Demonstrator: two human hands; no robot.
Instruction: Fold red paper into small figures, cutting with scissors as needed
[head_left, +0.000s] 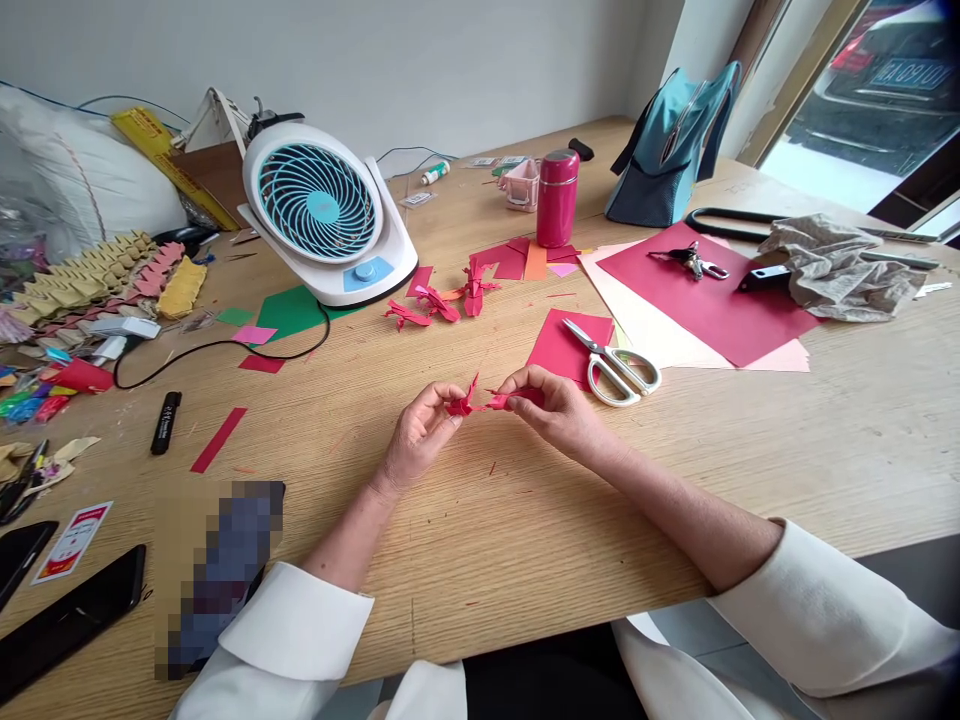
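Near the middle of the wooden table, my left hand (426,430) pinches a small folded red paper piece (463,406) with a thin point sticking up. Just to its right, my right hand (553,408) holds another folded red paper piece (498,401) between thumb and fingers. The two pieces are close together; whether they touch is too small to tell. Several folded red paper figures (439,303) stand beyond my hands. White-handled scissors (613,368) lie partly on a red paper square (559,345), right of my right hand.
A white and blue fan (322,210) stands at the back left, its cable curving leftward. Behind the hands are a pink flask (557,200) and a blue bag (667,160). Large paper sheets (697,290) lie right; a black marker (166,423) and phones (82,615) lie left.
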